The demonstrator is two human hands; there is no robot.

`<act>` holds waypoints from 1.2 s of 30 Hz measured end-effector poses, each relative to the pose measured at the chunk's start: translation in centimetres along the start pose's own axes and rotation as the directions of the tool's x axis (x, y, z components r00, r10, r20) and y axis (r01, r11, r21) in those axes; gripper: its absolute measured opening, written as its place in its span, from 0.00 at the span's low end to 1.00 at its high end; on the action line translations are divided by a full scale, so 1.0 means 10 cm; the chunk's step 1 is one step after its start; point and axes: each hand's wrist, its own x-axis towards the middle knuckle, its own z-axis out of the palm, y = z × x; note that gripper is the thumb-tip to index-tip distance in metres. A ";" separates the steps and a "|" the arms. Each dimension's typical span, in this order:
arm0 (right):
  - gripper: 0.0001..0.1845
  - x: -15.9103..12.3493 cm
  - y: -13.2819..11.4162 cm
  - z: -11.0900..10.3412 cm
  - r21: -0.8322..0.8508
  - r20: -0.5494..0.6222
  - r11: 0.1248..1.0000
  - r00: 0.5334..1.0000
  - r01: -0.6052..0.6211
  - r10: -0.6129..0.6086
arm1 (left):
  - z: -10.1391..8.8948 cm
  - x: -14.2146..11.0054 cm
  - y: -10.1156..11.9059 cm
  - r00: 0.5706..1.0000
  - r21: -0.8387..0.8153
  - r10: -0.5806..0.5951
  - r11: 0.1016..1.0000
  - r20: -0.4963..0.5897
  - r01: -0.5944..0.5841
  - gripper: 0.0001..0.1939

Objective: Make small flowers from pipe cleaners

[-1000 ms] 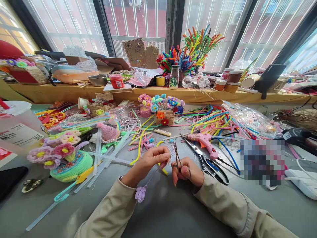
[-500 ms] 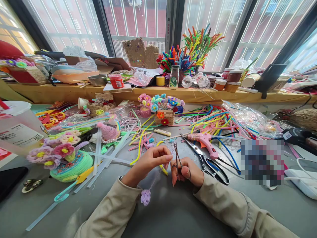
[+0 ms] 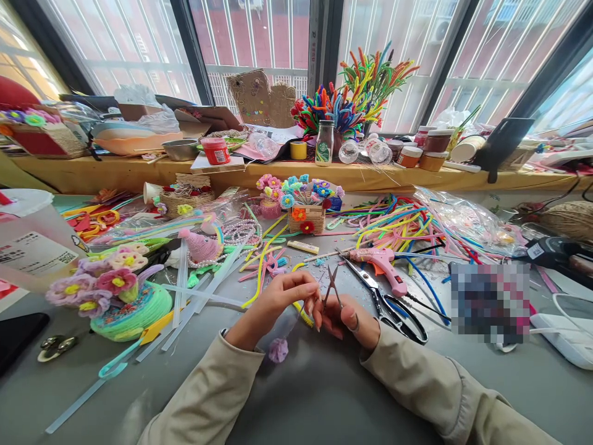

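Note:
My left hand [image 3: 288,301] is closed in a pinch on the thin stem of a small purple flower [image 3: 278,350]. The flower hangs below the wrist, over the grey table. My right hand [image 3: 351,319] holds a small pair of scissors [image 3: 332,285], its thumb and fingers at the handles. The blades point upward and stand apart. Fingertips of both hands come close together, and I cannot tell whether they touch. Behind the hands lies a yellow pipe cleaner [image 3: 303,314], partly hidden by them.
Large black-handled scissors [image 3: 393,313] and a pink glue gun [image 3: 382,259] lie right of my hands. Clear glue sticks [image 3: 217,285] and a green knitted pot of flowers [image 3: 132,309] are at left. Behind stand a basket of flowers [image 3: 306,217] and a heap of pipe cleaners [image 3: 398,228].
The purple flower has swung up and slightly right. The right hand has turned and moved nearer the left, and the small scissors' blades are wider apart.

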 end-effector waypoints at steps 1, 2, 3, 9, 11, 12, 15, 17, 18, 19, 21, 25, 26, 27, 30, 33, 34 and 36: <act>0.37 0.00 0.00 0.00 -0.010 0.000 1.000 1.000 0.006 -0.006 | -0.01 0.00 0.01 1.000 0.008 -0.010 1.000 0.001 0.010 0.09; 0.36 0.00 0.00 0.00 -0.024 -0.001 1.000 1.000 0.014 -0.014 | -0.01 0.00 0.01 1.000 0.013 -0.018 1.000 0.001 0.018 0.08; 0.36 0.00 0.00 0.00 -0.044 0.000 0.999 1.000 0.022 -0.022 | -0.01 0.00 0.02 1.000 0.017 -0.026 1.000 0.003 0.026 0.08; 0.34 0.01 -0.05 0.00 -0.287 -0.072 0.957 0.996 0.033 -0.056 | -0.02 -0.01 0.02 0.999 0.045 -0.050 0.998 -0.014 0.051 0.09; 0.34 0.01 -0.03 0.01 -0.408 -0.128 0.913 0.990 0.006 -0.063 | -0.02 -0.01 0.01 0.999 0.045 -0.048 0.998 -0.021 0.049 0.09; 0.34 0.00 -0.02 0.01 -0.473 -0.166 0.881 0.984 -0.020 -0.067 | -0.03 -0.01 0.00 0.999 0.040 -0.046 0.998 -0.030 0.047 0.09; 0.31 -0.01 0.03 0.02 -0.632 -0.292 0.764 0.953 -0.126 -0.084 | -0.03 0.00 -0.02 0.997 0.028 -0.038 0.999 -0.066 0.040 0.09; 0.28 -0.01 0.05 0.02 -0.699 -0.345 0.693 0.932 -0.179 -0.108 | -0.02 0.00 -0.02 0.996 0.029 -0.041 0.999 -0.076 0.043 0.10; 0.27 -0.02 0.05 0.02 -0.723 -0.359 0.664 0.926 -0.194 -0.120 | -0.02 0.00 -0.02 0.996 0.028 -0.042 0.999 -0.077 0.044 0.10; 0.26 -0.02 0.04 0.02 -0.740 -0.367 0.641 0.921 -0.205 -0.128 | -0.02 0.00 -0.02 0.996 0.027 -0.044 0.999 -0.076 0.046 0.10; 0.24 -0.02 0.04 0.02 -0.754 -0.380 0.616 0.916 -0.228 -0.126 | -0.01 0.00 0.00 0.996 0.022 -0.043 0.999 -0.076 0.045 0.10; 0.23 -0.01 0.03 0.02 -0.749 -0.401 0.612 0.909 -0.252 -0.117 | -0.01 0.00 0.00 0.996 0.013 -0.038 0.999 -0.077 0.039 0.10; 0.23 -0.01 0.04 0.02 -0.750 -0.406 0.610 0.906 -0.254 -0.121 | -0.01 0.00 -0.01 0.996 0.013 -0.040 0.999 -0.075 0.041 0.10; 0.23 -0.01 0.04 0.02 -0.752 -0.409 0.608 0.904 -0.256 -0.126 | -0.02 0.00 -0.01 0.996 0.013 -0.039 0.999 -0.074 0.040 0.10; 0.23 -0.01 0.04 0.02 -0.754 -0.420 0.604 0.896 -0.258 -0.142 | -0.03 0.01 -0.04 0.997 0.014 -0.035 0.999 -0.072 0.036 0.10; 0.23 0.00 0.04 0.02 -0.758 -0.427 0.599 0.891 -0.258 -0.156 | -0.04 0.02 -0.05 0.998 0.022 -0.034 0.999 -0.059 0.036 0.10; 0.23 0.00 0.04 0.02 -0.759 -0.427 0.598 0.890 -0.258 -0.160 | -0.04 0.02 -0.05 0.998 0.025 -0.036 0.999 -0.051 0.038 0.10; 0.24 0.00 0.04 0.02 -0.762 -0.423 0.597 0.891 -0.252 -0.165 | -0.04 0.02 -0.04 0.998 0.026 -0.038 0.999 -0.041 0.039 0.10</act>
